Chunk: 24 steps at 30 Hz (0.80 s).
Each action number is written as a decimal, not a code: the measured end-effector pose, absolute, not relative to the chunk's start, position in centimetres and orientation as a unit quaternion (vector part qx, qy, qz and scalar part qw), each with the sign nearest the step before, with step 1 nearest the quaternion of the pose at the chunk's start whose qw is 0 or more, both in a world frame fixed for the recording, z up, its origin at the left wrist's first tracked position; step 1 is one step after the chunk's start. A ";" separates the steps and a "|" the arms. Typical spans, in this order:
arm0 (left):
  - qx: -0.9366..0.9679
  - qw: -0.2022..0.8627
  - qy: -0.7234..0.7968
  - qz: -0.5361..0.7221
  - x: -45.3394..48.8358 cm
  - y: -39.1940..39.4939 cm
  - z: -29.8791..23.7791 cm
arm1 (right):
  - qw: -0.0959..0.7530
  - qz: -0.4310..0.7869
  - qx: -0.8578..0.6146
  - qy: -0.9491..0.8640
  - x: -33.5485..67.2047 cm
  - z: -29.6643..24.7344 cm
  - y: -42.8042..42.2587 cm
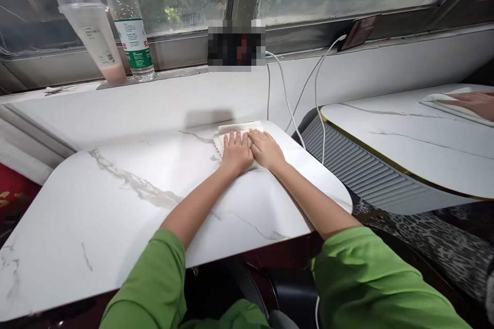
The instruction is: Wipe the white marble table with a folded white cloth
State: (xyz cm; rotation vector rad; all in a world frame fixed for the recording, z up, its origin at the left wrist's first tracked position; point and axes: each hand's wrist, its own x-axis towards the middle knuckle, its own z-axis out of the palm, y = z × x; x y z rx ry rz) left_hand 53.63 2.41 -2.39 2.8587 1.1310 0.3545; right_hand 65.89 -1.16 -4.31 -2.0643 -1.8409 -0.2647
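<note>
A white folded cloth [235, 127] lies at the far edge of the white marble table [116, 200]. Both my hands rest flat on it, side by side with fingers stretched out. My left hand [236, 152] covers the cloth's left part. My right hand [265, 149] presses the right part, its fingers touching those of the left. Green sleeves cover my upper arms at the bottom of the view.
On the window ledge at the back left stand a plastic cup with pink drink [92, 31] and a clear water bottle [129, 23]. White cables [287, 97] hang down behind the table. To the right is a second marble table [405, 133], where another person's hand [476, 103] lies on a cloth.
</note>
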 end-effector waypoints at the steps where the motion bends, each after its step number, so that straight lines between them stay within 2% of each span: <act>1: 0.925 0.022 0.363 0.112 52.7 1.6 -2.3 | 0.184 -0.097 -0.732 -0.649 64.9 -4.2 -2.0; 6: 0.942 0.011 0.322 0.093 46.1 -3.3 -1.8 | 0.187 -0.120 -0.738 -0.637 58.2 -4.1 -8.1; 13: 0.955 -0.032 0.273 0.107 34.9 -10.3 -2.1 | 0.207 -0.110 -0.672 -0.702 48.0 -4.1 -17.0; 18: 0.950 -0.017 0.299 0.088 33.1 -10.3 -1.8 | 0.165 -0.106 -0.674 -0.712 46.1 -3.1 -16.3; 24: 0.944 -0.012 0.326 0.054 34.2 -5.9 -1.4 | 0.136 -0.104 -0.646 -0.744 47.4 -2.9 -11.2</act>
